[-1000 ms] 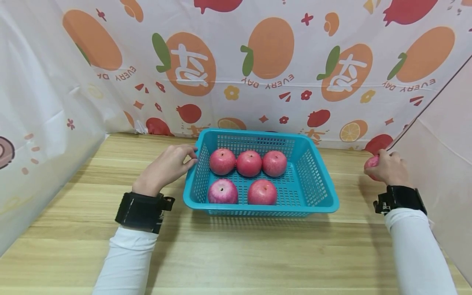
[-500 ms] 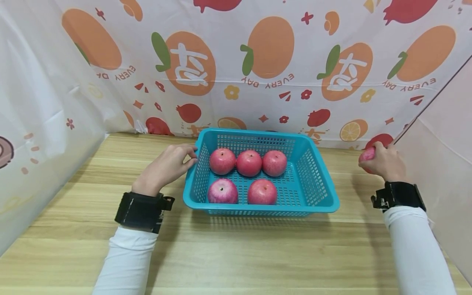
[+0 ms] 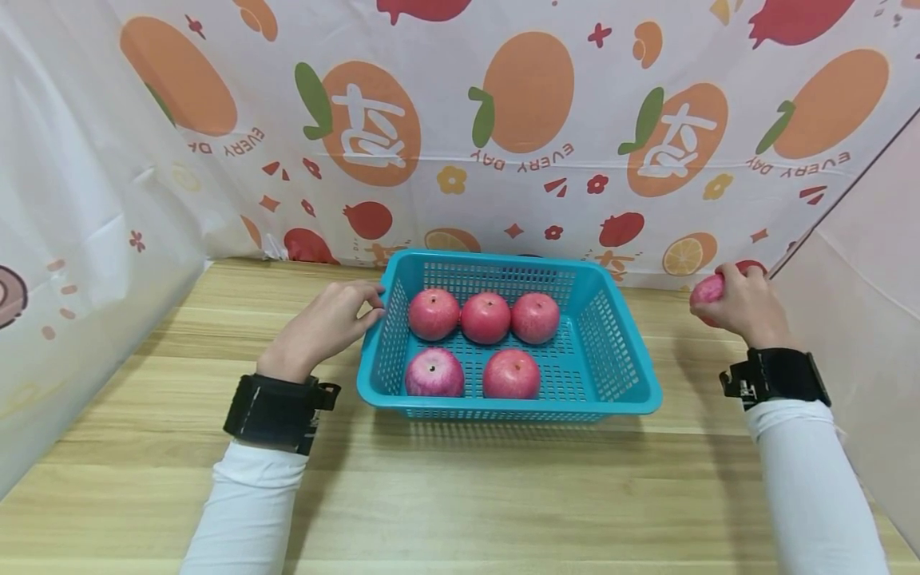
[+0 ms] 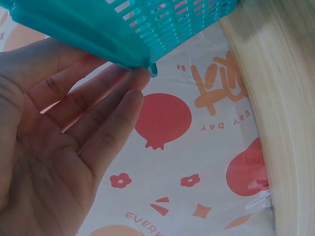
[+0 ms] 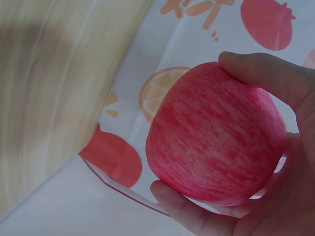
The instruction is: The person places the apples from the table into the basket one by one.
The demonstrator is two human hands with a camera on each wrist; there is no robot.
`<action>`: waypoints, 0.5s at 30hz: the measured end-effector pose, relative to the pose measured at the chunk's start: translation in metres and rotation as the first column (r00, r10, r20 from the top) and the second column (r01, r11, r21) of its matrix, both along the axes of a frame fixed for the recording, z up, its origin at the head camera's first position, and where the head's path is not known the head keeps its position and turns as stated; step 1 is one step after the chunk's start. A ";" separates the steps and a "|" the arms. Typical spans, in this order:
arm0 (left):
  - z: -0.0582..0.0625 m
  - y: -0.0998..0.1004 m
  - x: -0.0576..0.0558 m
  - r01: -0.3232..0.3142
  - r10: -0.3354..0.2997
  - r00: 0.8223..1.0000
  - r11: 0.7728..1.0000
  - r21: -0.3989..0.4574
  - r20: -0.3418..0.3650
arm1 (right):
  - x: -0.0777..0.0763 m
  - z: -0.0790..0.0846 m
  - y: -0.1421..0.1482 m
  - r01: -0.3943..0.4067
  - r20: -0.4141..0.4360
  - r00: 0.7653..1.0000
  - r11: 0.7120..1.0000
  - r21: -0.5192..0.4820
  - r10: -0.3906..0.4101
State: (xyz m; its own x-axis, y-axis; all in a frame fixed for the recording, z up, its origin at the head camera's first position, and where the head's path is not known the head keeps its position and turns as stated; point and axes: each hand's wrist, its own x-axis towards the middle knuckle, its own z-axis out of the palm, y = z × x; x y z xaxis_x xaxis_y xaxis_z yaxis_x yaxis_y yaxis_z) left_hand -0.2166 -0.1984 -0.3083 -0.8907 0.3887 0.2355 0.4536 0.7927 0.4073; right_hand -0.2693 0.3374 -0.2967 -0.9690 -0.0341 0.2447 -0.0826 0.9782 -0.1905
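A striped pinkish-red apple [image 5: 214, 137] fills the grip of my right hand [image 3: 755, 307], held above the table at the far right. The thumb lies over one side of the fruit and the fingers curl round the other. My left hand [image 3: 327, 323] holds the left rim of a turquoise plastic basket [image 3: 503, 405], its fingertips [image 4: 140, 76] right at the edge. Inside the basket, three red apples [image 3: 485, 318] sit in a back row. In front of them are a purplish-pink apple [image 3: 434, 372] and a red one [image 3: 511, 374].
The basket stands on a light wooden table [image 3: 503, 495]. A white sheet with fruit prints [image 3: 532, 200] hangs behind it, and a white covering [image 3: 72, 239] closes off the left side. A pale panel [image 3: 862, 319] borders the right, close to my right arm.
My right hand has lifted the apple up and moved slightly left and away from me. The left hand and the basket have stayed put.
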 end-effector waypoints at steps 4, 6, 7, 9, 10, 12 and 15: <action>0.000 0.000 0.000 0.001 -0.001 1.000 1.000 -0.001 -0.001 | 0.000 0.004 -0.004 -0.017 -0.007 1.000 1.000 0.003 0.018; 0.000 0.000 0.000 0.003 -0.003 1.000 1.000 -0.002 -0.003 | 0.000 0.007 -0.007 -0.031 -0.014 0.999 1.000 0.006 0.031; 0.000 0.000 0.000 0.004 -0.004 1.000 1.000 -0.001 -0.005 | 0.000 0.008 -0.008 -0.036 -0.018 0.999 0.999 0.009 0.036; 0.001 0.000 0.000 0.006 -0.006 1.000 1.000 -0.001 -0.009 | 0.000 0.011 -0.011 -0.045 -0.019 0.999 0.999 0.010 0.045; 0.001 0.000 0.000 0.007 -0.007 1.000 1.000 -0.001 -0.010 | 0.001 0.012 -0.013 -0.047 -0.019 0.999 0.999 0.011 0.047; 0.001 0.000 0.000 0.009 -0.009 1.000 1.000 -0.002 -0.012 | 0.002 0.015 -0.016 -0.050 -0.017 0.999 0.999 0.012 0.050; 0.001 0.000 0.000 0.011 -0.011 1.000 1.000 -0.004 -0.014 | 0.003 0.018 -0.019 -0.053 -0.010 0.999 0.999 0.009 0.054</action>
